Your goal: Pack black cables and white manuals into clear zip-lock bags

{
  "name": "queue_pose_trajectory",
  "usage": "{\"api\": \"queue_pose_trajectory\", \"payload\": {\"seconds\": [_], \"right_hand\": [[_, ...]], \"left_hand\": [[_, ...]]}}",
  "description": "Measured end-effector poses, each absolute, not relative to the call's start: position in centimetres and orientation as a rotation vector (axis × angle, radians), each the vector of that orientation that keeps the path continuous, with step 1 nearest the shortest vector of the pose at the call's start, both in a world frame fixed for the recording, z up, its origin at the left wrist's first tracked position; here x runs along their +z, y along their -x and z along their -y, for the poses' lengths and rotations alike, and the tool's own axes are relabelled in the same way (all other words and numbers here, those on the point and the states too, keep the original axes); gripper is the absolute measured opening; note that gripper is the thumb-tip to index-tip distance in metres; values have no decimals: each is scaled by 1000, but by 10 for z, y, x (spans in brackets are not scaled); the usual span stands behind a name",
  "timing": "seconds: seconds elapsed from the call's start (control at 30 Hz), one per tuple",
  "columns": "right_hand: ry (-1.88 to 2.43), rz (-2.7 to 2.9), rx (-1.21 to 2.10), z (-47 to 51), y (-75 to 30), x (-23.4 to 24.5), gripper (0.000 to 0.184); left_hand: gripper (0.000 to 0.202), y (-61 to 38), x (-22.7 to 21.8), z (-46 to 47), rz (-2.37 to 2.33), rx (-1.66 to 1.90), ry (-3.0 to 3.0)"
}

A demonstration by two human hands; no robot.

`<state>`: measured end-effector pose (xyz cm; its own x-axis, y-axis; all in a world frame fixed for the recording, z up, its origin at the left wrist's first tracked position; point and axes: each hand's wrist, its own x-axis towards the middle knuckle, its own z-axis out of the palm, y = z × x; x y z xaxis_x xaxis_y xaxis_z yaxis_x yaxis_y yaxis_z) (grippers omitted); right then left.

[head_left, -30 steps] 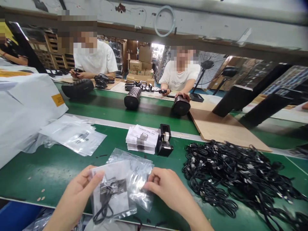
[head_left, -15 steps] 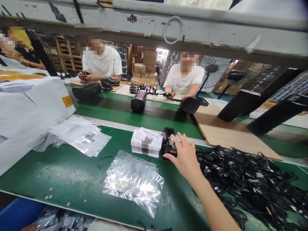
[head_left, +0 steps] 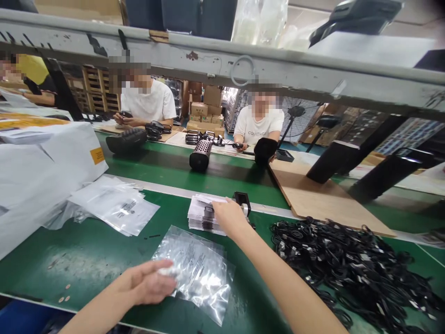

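My right hand (head_left: 230,218) is at the stack of printed booklets (head_left: 205,215), its fingers closed on the right edge of the top booklet; the thumb is partly hidden. Right behind it stands a black tape dispenser (head_left: 242,200), partly covered by the hand. My left hand (head_left: 153,281) reaches in from the lower left with thumb and fingers apart, holding nothing I can see. Its fingertips are over the left side of the clear plastic bags (head_left: 200,269), which lie on the green table (head_left: 104,250). Whether they touch the bags is hard to tell.
To the right lies a heap of black cables (head_left: 340,260). More plastic bags (head_left: 118,206) and a white sack (head_left: 52,171) are at left. Black speakers (head_left: 200,155) stand on the green belt beyond, where co-workers (head_left: 260,120) sit. A wooden board (head_left: 323,199) lies at right.
My right hand has moved left from the tape dispenser to the booklets. My left hand has come into view over the bags. Across the belt, a co-worker has tilted a speaker up.
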<state>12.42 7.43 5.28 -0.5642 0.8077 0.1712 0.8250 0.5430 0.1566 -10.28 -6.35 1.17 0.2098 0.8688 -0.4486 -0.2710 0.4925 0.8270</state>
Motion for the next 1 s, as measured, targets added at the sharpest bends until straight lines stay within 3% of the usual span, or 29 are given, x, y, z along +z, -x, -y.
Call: {"api": "queue_pose_trajectory", "payload": {"seconds": [0.1, 0.2, 0.33, 0.4, 0.47, 0.7, 1.0], "right_hand": [[1208, 2647, -369, -35, -129, 56, 29], [783, 2483, -168, 10, -139, 41, 27], [1331, 1777, 655, 44, -164, 17, 59], [1394, 1411, 1182, 48, -177, 9, 58], [1322, 1191, 1509, 50, -191, 4, 51], [1512, 871, 1234, 65, -230, -20, 43], [1477, 788, 1269, 73, -235, -21, 39]], "left_hand": [[60, 76, 30, 35, -929, 944, -520], [48, 58, 32, 25, -911, 927, -549], [35, 39, 27, 28, -887, 797, -761], [32, 30, 24, 29, -890, 734, -863], [31, 19, 17, 30, -965, 718, -985], [20, 8, -12, 25, -1352, 627, -1623], [11, -14, -9, 19, -1604, 421, -1968]]}}
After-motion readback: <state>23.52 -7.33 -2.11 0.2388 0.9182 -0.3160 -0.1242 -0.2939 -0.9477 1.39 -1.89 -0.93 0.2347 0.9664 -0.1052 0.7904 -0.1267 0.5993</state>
